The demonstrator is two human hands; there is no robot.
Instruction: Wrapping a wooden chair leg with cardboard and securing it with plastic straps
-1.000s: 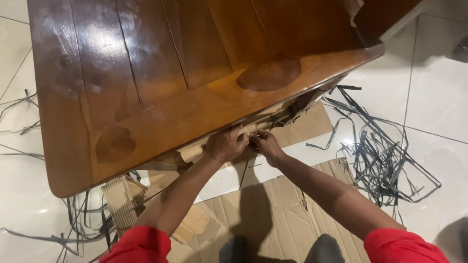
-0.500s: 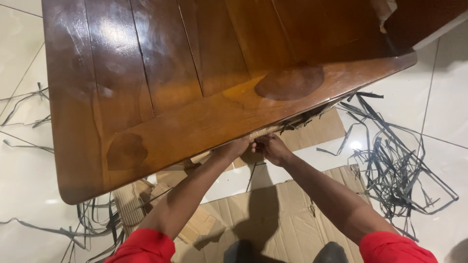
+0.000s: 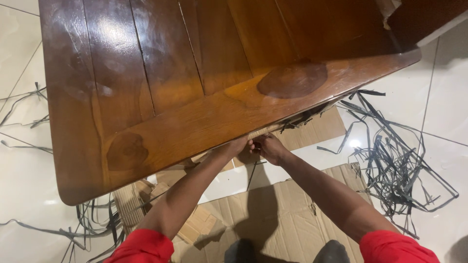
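The right hand (image 3: pixel 269 147) is curled shut just under the near edge of the glossy brown wooden tabletop (image 3: pixel 195 87), its fingers pinching what looks like a strip of tan cardboard wrapping (image 3: pixel 261 132) that peeks out from beneath that edge. The left hand (image 3: pixel 235 146) touches it knuckle to knuckle, fingers tucked up under the same edge; whether they are clamped on the cardboard or only pressed against it cannot be told, since the wood hides them. Below the tabletop's near edge, flattened brown corrugated cardboard sheets (image 3: pixel 287 209) lie on the white tiled floor (image 3: pixel 441 122), and tangled black plastic packing straps (image 3: pixel 395 160) sprawl off the tabletop's right corner, with more beyond its left side. The wrapping seems thin, so a sharp tug could tear it short and leave scraps wedged under the wood. Fingers worked blind beneath the edge could catch on a staple or splinter, and the loose straps could snag a foot.
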